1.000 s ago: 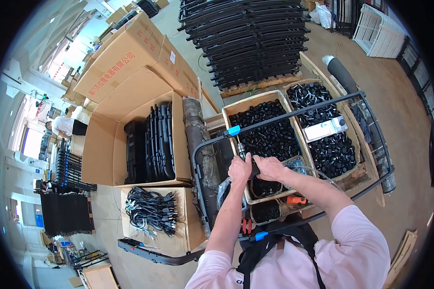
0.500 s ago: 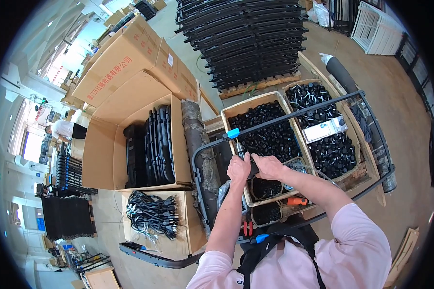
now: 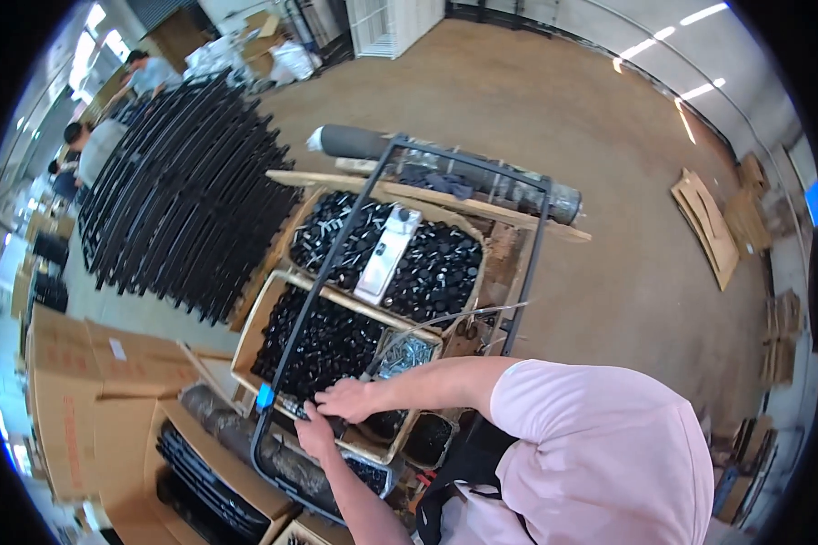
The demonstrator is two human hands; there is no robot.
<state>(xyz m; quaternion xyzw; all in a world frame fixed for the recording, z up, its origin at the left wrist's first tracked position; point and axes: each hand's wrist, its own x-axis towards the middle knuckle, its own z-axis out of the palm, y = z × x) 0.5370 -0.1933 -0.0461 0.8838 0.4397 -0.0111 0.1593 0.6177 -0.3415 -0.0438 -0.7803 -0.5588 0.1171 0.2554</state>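
A black rectangular tube frame (image 3: 323, 265) with a blue clip (image 3: 265, 395) lies tilted across the parts bins. Both hands meet at its near left part, beside the clip. My right hand (image 3: 347, 400) is closed around the dark body of a power screwdriver, mostly hidden by the fingers. Its silver front end (image 3: 291, 405) points toward the blue clip. My left hand (image 3: 314, 433) is closed at the front of the same tool, thumb up; its fingertips are partly hidden. A grey cord (image 3: 445, 317) arcs up to the right from near my right hand.
Under the frame are a bin of black knobs (image 3: 323, 331), a bin of black-headed bolts (image 3: 441, 272) with a white box (image 3: 389, 254), and small silver screws (image 3: 404, 357). A stack of black racks (image 3: 182, 200) stands far left, a cardboard box (image 3: 118, 454) near left. Other people (image 3: 100, 150) are beyond.
My view has swung to the right, so the bins and frame appear turned and further left. Both hands stay together on the screwdriver by the blue clip.
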